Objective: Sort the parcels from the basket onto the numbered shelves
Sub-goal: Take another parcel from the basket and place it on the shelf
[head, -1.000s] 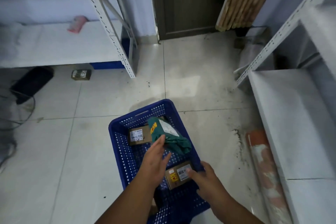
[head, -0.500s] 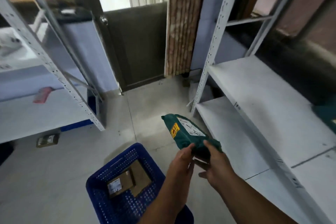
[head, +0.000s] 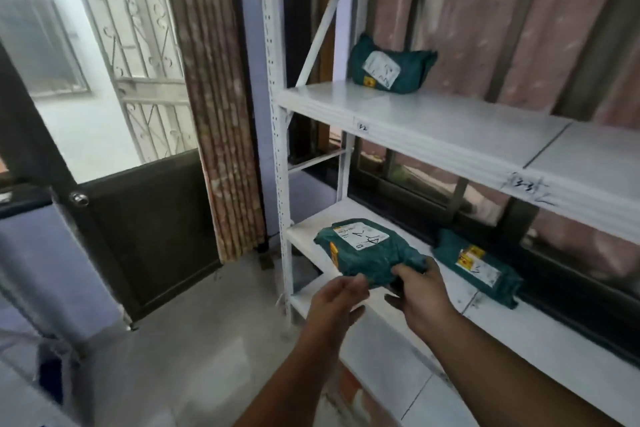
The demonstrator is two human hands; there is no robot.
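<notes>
A green parcel [head: 363, 253] is gripped by the right hand [head: 420, 291] above the lower shelf [head: 519, 333] — the left hand [head: 337, 298] is half-open, fingertips touching it.

Daylight pours through a barred window [head: 131, 45] at upper left, above a dark door panel [head: 149, 229]. A ribbed brown column [head: 221, 114] stands centre, grey tiled floor [head: 194, 357] lower left, pinkish window panes [head: 485, 28] at right.

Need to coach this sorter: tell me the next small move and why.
Probably lower the held parcel onto the lower shelf and let go. The right hand grips its near end just above that shelf, beside another green parcel; the left hand is loose.
</notes>
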